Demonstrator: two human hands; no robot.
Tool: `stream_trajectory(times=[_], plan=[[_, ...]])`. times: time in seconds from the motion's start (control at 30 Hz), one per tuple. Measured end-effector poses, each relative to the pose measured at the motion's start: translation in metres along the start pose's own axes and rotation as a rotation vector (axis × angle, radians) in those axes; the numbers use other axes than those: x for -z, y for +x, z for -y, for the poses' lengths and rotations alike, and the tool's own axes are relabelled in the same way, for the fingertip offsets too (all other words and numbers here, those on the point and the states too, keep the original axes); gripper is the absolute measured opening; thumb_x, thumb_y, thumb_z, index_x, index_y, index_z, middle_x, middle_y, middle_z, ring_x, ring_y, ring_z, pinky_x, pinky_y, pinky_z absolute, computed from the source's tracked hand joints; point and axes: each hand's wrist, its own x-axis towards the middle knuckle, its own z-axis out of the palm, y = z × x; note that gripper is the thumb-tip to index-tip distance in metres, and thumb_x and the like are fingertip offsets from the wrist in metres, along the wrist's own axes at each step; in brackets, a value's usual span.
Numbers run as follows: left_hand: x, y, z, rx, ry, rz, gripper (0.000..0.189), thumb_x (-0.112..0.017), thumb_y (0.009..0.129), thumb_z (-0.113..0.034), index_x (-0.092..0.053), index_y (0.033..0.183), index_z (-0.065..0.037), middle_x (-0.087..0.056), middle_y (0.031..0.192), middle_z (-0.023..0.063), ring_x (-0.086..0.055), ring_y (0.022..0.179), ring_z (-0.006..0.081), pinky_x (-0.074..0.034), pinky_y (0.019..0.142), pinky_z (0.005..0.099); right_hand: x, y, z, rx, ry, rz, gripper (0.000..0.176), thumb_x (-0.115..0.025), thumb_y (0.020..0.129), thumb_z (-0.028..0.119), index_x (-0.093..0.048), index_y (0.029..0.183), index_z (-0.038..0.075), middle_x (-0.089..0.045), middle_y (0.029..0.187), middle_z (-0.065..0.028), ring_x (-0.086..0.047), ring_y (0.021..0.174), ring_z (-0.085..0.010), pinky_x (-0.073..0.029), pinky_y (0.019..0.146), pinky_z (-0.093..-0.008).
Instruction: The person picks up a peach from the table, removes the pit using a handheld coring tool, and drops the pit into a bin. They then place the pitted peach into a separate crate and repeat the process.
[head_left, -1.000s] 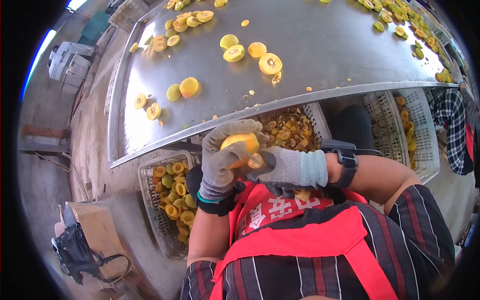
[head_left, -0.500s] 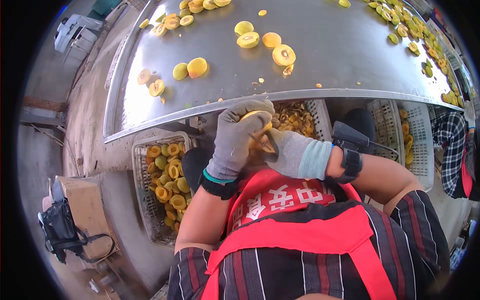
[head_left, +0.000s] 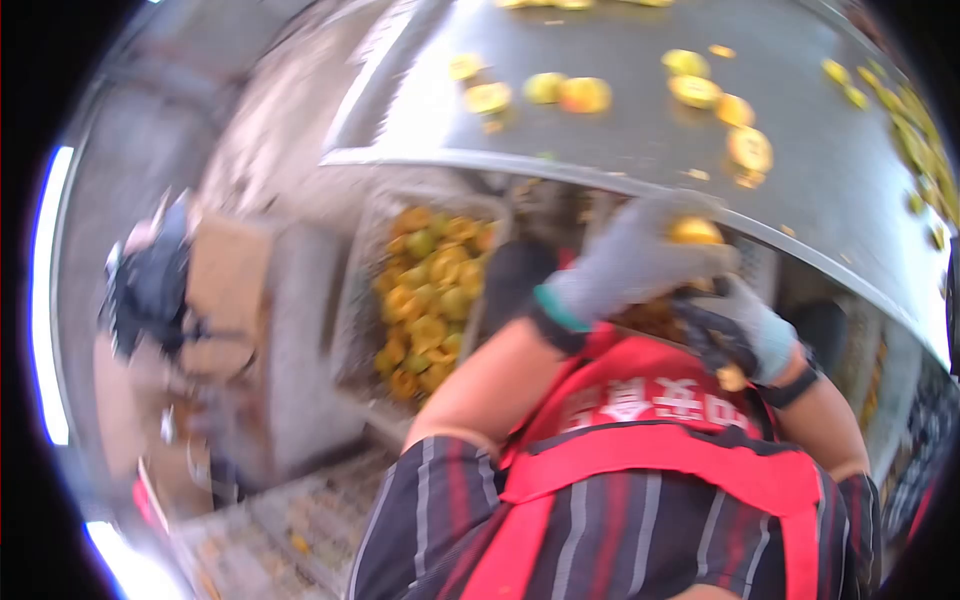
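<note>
My left hand (head_left: pixel 650 250), in a grey knit glove with a green cuff, is closed around a yellow peach half (head_left: pixel 697 232) just below the table edge. Close beneath it is my right hand (head_left: pixel 738 325), in a grey glove with a dark palm side, its fingers curled. What it grips is blurred; I cannot make it out. A small yellowish piece (head_left: pixel 732 378) shows just under the right hand. Both hands are in front of my red apron (head_left: pixel 640 375). Several peach halves, one of them a cut half (head_left: pixel 750 150), lie on the metal table (head_left: pixel 610 130).
A crate (head_left: pixel 362 300) full of peach halves (head_left: pixel 435 300) stands on the floor left of my knees. Further left are a cardboard box (head_left: pixel 228 290) and a black bag (head_left: pixel 150 290). More fruit (head_left: pixel 920 140) is piled along the table's right side. The table's metal rim (head_left: pixel 480 160) runs before me.
The camera view has swung left, so everything sits further right and is blurred. My hands have come slightly apart; the small yellowish piece now shows below the right hand.
</note>
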Motion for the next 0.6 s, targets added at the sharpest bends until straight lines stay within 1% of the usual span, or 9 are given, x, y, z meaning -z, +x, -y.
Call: stream_trajectory(times=[0.03, 0.07, 0.13, 0.27, 0.33, 0.37, 0.43, 0.53, 0.6], plan=[[0.001, 0.002, 0.000, -0.037, 0.150, -0.004, 0.024, -0.067, 0.077, -0.013, -0.064, 0.098, -0.001, -0.064, 0.087, 0.0063, -0.060, 0.077, 0.0126, -0.049, 0.068, 0.0264, -0.004, 0.003, -0.002, -0.048, 0.064, -0.102, 0.012, -0.060, 0.087, 0.017, -0.053, 0.088, 0.007, -0.048, 0.055, 0.0000, -0.044, 0.041, -0.0083, -0.034, 0.038, -0.0213], [0.000, -0.002, -0.007, -0.051, 0.164, -0.086, 0.021, -0.068, 0.076, -0.013, -0.065, 0.094, -0.002, -0.062, 0.081, 0.0033, -0.058, 0.072, 0.0104, -0.048, 0.066, 0.0259, -0.008, 0.004, 0.002, -0.100, 0.270, -0.029, 0.010, -0.057, 0.088, 0.016, -0.052, 0.088, 0.007, -0.045, 0.054, 0.0009, -0.041, 0.039, -0.0080, -0.032, 0.036, -0.0218], [-0.006, -0.004, 0.005, -0.122, -0.143, -0.181, 0.018, -0.068, 0.076, -0.008, -0.064, 0.092, -0.002, -0.063, 0.085, 0.0037, -0.058, 0.075, 0.0090, -0.049, 0.067, 0.0245, -0.011, 0.003, 0.008, -0.174, 0.593, 0.130, 0.010, -0.050, 0.091, 0.016, -0.049, 0.087, 0.007, -0.040, 0.052, 0.0024, -0.037, 0.035, -0.0074, -0.029, 0.032, -0.0225], [-0.012, -0.009, 0.011, -0.299, -0.316, -0.328, 0.025, -0.068, 0.079, -0.012, -0.060, 0.100, 0.000, -0.060, 0.094, 0.0028, -0.057, 0.082, 0.0088, -0.049, 0.070, 0.0229, -0.011, 0.002, -0.001, -0.130, 0.898, 0.309, 0.015, -0.043, 0.093, 0.020, -0.044, 0.086, 0.007, -0.035, 0.048, 0.0031, -0.033, 0.030, -0.0076, -0.025, 0.030, -0.0233], [-0.008, -0.012, 0.004, -0.058, -0.660, -0.313, 0.026, -0.066, 0.082, -0.015, -0.060, 0.104, -0.001, -0.060, 0.098, 0.0028, -0.056, 0.086, 0.0093, -0.048, 0.075, 0.0238, -0.013, 0.007, -0.004, -0.076, 0.891, 0.381, 0.017, -0.042, 0.094, 0.022, -0.043, 0.087, 0.008, -0.036, 0.048, 0.0035, -0.033, 0.030, -0.0071, -0.026, 0.029, -0.0233], [-0.006, -0.013, 0.005, -0.063, -0.656, -0.323, 0.026, -0.066, 0.082, -0.015, -0.060, 0.104, -0.001, -0.060, 0.098, 0.0028, -0.056, 0.086, 0.0093, -0.048, 0.075, 0.0238, -0.015, 0.009, -0.005, -0.010, 0.888, 0.442, 0.018, -0.041, 0.095, 0.025, -0.042, 0.087, 0.008, -0.037, 0.047, 0.0040, -0.033, 0.030, -0.0065, -0.027, 0.027, -0.0233], [-0.005, -0.013, 0.010, -0.085, -0.851, -0.499, 0.014, -0.062, 0.085, -0.013, -0.062, 0.095, -0.003, -0.062, 0.091, 0.0017, -0.057, 0.083, 0.0099, -0.048, 0.077, 0.0241, -0.023, 0.010, 0.000, -0.003, 0.865, 0.356, 0.018, -0.044, 0.094, 0.024, -0.041, 0.087, 0.008, -0.037, 0.046, 0.0032, -0.032, 0.029, -0.0071, -0.027, 0.027, -0.0234], [0.026, -0.027, 0.026, -0.096, -0.823, -0.551, 0.022, -0.061, 0.087, -0.014, -0.058, 0.107, -0.004, -0.060, 0.104, 0.0058, -0.056, 0.092, 0.0121, -0.048, 0.081, 0.0267, -0.019, 0.006, 0.010, 0.057, 0.516, 0.176, 0.015, -0.054, 0.089, 0.016, -0.045, 0.088, 0.004, -0.039, 0.048, -0.0011, -0.032, 0.029, -0.0096, -0.026, 0.031, -0.0243], [0.066, -0.058, 0.026, -0.230, -0.186, -0.646, 0.022, -0.060, 0.087, -0.012, -0.058, 0.107, -0.004, -0.060, 0.104, 0.0072, -0.057, 0.091, 0.0141, -0.049, 0.080, 0.0280, -0.011, 0.000, 0.006, 0.019, 0.303, 0.011, 0.025, -0.053, 0.090, 0.027, -0.048, 0.090, 0.003, -0.043, 0.050, -0.0025, -0.037, 0.033, -0.0110, -0.029, 0.031, -0.0239]])
